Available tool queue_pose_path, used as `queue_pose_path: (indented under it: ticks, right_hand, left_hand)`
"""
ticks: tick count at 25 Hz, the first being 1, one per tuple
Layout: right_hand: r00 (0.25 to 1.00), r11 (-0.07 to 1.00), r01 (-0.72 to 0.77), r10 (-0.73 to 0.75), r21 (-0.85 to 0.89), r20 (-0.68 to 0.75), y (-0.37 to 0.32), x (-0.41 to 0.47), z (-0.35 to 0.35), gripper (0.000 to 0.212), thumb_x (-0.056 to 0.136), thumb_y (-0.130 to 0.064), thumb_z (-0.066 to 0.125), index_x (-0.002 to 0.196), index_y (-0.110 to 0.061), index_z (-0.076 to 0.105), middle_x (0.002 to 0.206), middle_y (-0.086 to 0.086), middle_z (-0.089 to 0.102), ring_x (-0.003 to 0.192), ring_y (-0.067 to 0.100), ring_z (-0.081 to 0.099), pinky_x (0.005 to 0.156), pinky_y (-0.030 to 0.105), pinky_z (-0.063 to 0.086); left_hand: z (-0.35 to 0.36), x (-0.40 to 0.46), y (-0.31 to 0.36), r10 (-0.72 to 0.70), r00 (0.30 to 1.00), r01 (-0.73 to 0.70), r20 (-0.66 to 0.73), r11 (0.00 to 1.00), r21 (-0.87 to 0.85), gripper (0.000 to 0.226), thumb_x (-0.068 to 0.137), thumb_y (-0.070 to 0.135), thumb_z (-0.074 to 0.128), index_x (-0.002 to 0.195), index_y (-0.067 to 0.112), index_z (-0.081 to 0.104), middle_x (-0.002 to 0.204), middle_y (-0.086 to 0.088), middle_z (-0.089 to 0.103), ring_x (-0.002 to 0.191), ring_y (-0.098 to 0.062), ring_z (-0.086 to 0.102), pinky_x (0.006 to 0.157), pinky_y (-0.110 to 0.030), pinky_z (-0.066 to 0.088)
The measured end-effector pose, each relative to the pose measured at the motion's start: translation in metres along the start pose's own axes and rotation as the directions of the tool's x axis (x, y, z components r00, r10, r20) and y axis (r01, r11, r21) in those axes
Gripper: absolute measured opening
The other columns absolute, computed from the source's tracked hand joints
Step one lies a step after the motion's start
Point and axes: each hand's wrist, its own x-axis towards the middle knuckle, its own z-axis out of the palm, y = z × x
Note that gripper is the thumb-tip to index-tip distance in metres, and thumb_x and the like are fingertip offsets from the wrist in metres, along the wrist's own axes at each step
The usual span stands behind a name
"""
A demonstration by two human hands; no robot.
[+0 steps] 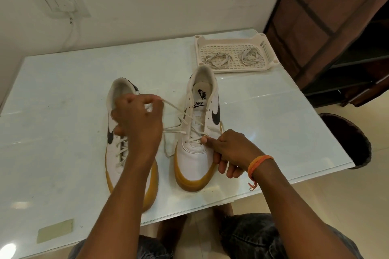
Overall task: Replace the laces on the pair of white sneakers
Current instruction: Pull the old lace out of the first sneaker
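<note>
On the pale glass table (63,94), the left hand (139,126) pinches a white lace (179,111) above the left white gum-soled sneaker (117,145), hiding its tongue. The right hand (229,151) pinches lace at the right sneaker (197,153). The far white perforated plastic tray (233,48) holds two coiled laces (216,60).

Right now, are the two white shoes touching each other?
Apart. The head view shows a strip of bare table between the left shoe and the right shoe, crossed only by the lace.

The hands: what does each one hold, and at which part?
Left hand pinches the lace near its free end. Right hand grips the right sneaker at its toe side.
</note>
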Motion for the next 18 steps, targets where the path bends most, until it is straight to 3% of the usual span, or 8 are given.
queue_pose_path:
  ticks: [1,3,5,7,10,14,16,18]
  right_hand:
    - [1.000,1.000,-0.002,0.002,0.002,-0.001,0.000,0.000,0.000,0.069,0.090,-0.064,0.047,0.080,0.001,0.069,0.063,0.014,0.069,0.042,0.019,0.060,0.049,0.025,0.053]
    - [1.000,1.000,-0.007,0.007,0.004,-0.003,-0.001,0.001,0.001,0.067,0.091,-0.063,0.048,0.079,0.000,0.068,0.063,0.014,0.069,0.041,0.019,0.059,0.049,0.025,0.053]
    - [1.000,1.000,-0.015,0.015,0.003,-0.002,-0.002,0.000,0.001,0.067,0.090,-0.062,0.048,0.080,0.001,0.068,0.062,0.014,0.069,0.041,0.019,0.059,0.049,0.025,0.054]
    - [1.000,1.000,-0.017,0.017,-0.003,-0.008,-0.003,0.001,0.002,0.067,0.090,-0.062,0.048,0.080,0.001,0.067,0.062,0.013,0.069,0.041,0.019,0.059,0.049,0.025,0.053]
    - [1.000,0.999,-0.010,0.009,-0.030,-0.020,-0.003,0.001,0.003,0.068,0.090,-0.064,0.045,0.082,0.000,0.068,0.063,0.012,0.069,0.042,0.018,0.059,0.048,0.024,0.053]
    - [1.000,0.999,-0.008,0.007,-0.042,-0.017,-0.003,0.001,0.003,0.069,0.090,-0.064,0.044,0.082,0.000,0.069,0.065,0.012,0.070,0.042,0.019,0.060,0.052,0.026,0.056]
    - [1.000,0.999,-0.002,0.002,-0.038,-0.013,-0.001,0.001,0.002,0.070,0.090,-0.065,0.045,0.081,0.000,0.069,0.065,0.013,0.071,0.042,0.019,0.061,0.053,0.027,0.056]
    - [1.000,1.000,-0.003,0.003,-0.031,-0.013,-0.001,0.001,0.001,0.070,0.089,-0.066,0.046,0.079,-0.001,0.069,0.064,0.013,0.071,0.042,0.019,0.061,0.053,0.027,0.056]
  left_hand:
    - [-0.004,0.004,-0.003,-0.080,0.996,0.080,-0.038,0.997,0.013,0.008,0.091,0.030,0.059,0.086,0.026,0.063,0.121,0.001,0.040,0.123,-0.027,0.036,0.097,-0.043,0.030]
    - [-0.003,0.001,-0.009,-0.033,0.997,0.044,-0.070,0.985,0.166,0.010,0.089,0.029,0.060,0.094,0.024,0.066,0.128,-0.004,0.040,0.123,-0.029,0.034,0.099,-0.049,0.031]
    - [0.005,-0.010,-0.007,0.220,0.976,-0.211,-0.007,0.944,0.253,0.024,0.083,0.027,0.065,0.107,0.028,0.066,0.130,-0.004,0.037,0.123,-0.028,0.032,0.094,-0.046,0.029]
    - [0.016,-0.022,-0.002,0.455,0.882,-0.470,0.122,0.832,0.294,0.033,0.081,0.026,0.067,0.114,0.030,0.064,0.134,-0.005,0.036,0.124,-0.028,0.029,0.091,-0.045,0.029]
    - [0.030,-0.038,-0.004,0.548,0.762,-0.646,0.344,0.677,0.352,0.022,0.076,0.022,0.073,0.097,0.028,0.070,0.136,-0.007,0.041,0.123,-0.030,0.028,0.087,-0.047,0.027]
    - [0.037,-0.039,-0.013,0.539,0.774,-0.625,0.331,0.732,0.269,0.015,0.070,0.021,0.081,0.076,0.030,0.072,0.128,-0.001,0.049,0.122,-0.023,0.029,0.089,-0.041,0.021]
    - [0.033,-0.033,-0.007,0.472,0.848,-0.509,0.241,0.852,0.121,0.010,0.076,0.026,0.078,0.073,0.034,0.072,0.123,0.007,0.045,0.120,-0.017,0.028,0.090,-0.034,0.023]
    - [0.024,-0.022,-0.002,0.311,0.936,-0.324,0.162,0.945,0.056,0.017,0.078,0.033,0.076,0.067,0.040,0.065,0.117,0.014,0.039,0.119,-0.015,0.032,0.093,-0.034,0.026]
